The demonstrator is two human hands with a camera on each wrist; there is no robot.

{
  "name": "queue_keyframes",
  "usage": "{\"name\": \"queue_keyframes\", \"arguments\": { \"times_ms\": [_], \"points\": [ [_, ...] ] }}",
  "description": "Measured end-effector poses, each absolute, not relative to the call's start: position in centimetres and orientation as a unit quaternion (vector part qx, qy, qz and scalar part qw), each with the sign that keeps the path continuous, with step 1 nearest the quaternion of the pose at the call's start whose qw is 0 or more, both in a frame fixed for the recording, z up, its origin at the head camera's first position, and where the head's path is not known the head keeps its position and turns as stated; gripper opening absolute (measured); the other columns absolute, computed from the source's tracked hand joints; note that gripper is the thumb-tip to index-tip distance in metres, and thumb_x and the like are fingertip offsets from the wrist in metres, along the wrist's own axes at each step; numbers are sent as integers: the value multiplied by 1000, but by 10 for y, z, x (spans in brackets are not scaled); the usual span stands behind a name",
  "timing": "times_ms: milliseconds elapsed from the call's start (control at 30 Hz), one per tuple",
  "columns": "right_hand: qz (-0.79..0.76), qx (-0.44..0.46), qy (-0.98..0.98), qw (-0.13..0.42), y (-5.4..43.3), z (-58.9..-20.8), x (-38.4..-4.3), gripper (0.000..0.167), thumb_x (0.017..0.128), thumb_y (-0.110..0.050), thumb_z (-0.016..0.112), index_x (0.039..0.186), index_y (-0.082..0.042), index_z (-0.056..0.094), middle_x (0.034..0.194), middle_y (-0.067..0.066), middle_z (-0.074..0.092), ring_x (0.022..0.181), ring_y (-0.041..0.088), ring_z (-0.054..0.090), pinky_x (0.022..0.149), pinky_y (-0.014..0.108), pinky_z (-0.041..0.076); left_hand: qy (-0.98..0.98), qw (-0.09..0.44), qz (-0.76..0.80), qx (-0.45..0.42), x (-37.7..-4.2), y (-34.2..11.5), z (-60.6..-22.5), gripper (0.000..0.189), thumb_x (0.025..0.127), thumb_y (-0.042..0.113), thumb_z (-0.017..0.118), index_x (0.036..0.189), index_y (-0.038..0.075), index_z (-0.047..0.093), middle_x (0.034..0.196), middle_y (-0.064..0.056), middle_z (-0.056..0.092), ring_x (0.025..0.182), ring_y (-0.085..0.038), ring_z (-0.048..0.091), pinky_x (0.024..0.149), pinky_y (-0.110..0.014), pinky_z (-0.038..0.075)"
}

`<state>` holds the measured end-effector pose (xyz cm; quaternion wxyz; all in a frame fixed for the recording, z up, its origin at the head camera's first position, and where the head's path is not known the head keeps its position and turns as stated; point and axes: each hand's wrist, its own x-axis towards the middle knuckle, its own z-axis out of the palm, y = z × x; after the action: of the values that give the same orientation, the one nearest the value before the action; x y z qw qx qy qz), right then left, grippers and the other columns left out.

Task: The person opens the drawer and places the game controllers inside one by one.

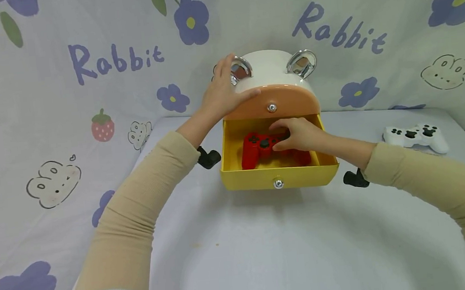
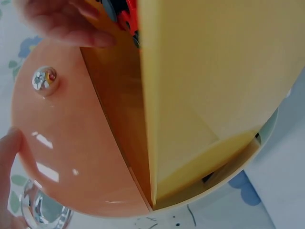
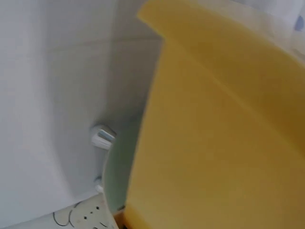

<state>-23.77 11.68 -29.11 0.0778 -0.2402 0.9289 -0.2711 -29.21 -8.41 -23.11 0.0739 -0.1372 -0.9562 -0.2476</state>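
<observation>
A red game controller (image 1: pixel 264 143) lies in the pulled-out yellow drawer (image 1: pixel 277 176) of a small rounded cabinet (image 1: pixel 269 67). My right hand (image 1: pixel 300 133) is inside the drawer, its thumb and fingers spread over the controller's right half. In the left wrist view, fingertips (image 2: pixel 102 39) show a small gap from the red controller (image 2: pixel 129 18). My left hand (image 1: pixel 224 90) rests on the cabinet's upper left, fingers extended beside a silver ear-shaped loop (image 1: pixel 242 68), thumb across the peach front (image 1: pixel 291 99). The right wrist view shows mainly the drawer's yellow outside (image 3: pixel 205 138).
A white game controller (image 1: pixel 416 136) lies on the table at the right. Black pieces (image 1: pixel 208 157) stick out on either side of the cabinet. Silver knobs (image 1: pixel 271 108) sit on its fronts. A printed cloth (image 1: pixel 122 95) hangs behind and to the left.
</observation>
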Motion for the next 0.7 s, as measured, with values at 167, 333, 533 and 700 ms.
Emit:
{"name": "queue_keyframes", "arguments": {
  "times_ms": [167, 333, 533, 700],
  "points": [
    [-316, -233, 915, 86, 125, -274, -228, 47, 80, -18, 70, 122, -3, 55, 121, 16, 58, 116, 31, 50, 97, 46, 39, -956, 73, -250, -136, -292, -85, -232, 102, 74, 61, 62, 148, 23, 2, 153, -2, 6, 132, -27, 33, 103, -46, 33],
    [-369, -220, 895, 120, 136, -261, -219, 50, 83, -19, 67, 128, -3, 50, 123, 18, 56, 116, 31, 51, 94, 46, 42, -955, 73, -254, -135, -293, -85, -233, 103, 74, 61, 62, 148, 24, 2, 153, -1, 6, 134, -26, 30, 105, -45, 31],
    [-416, -208, 871, 158, 146, -250, -199, 51, 85, -22, 66, 129, -5, 48, 111, 15, 61, 103, 27, 58, 87, 40, 49, -954, 76, -257, -136, -293, -85, -233, 102, 74, 61, 62, 148, 24, 2, 153, 0, 6, 135, -24, 27, 106, -44, 29],
    [-429, -204, 854, 213, 148, -247, -178, 47, 83, -20, 68, 124, -3, 53, 90, 14, 66, 77, 29, 64, 69, 34, 54, -952, 84, -257, -141, -293, -85, -234, 101, 74, 60, 63, 148, 23, 4, 153, -1, 9, 135, -24, 27, 107, -43, 28]
  ]
}}
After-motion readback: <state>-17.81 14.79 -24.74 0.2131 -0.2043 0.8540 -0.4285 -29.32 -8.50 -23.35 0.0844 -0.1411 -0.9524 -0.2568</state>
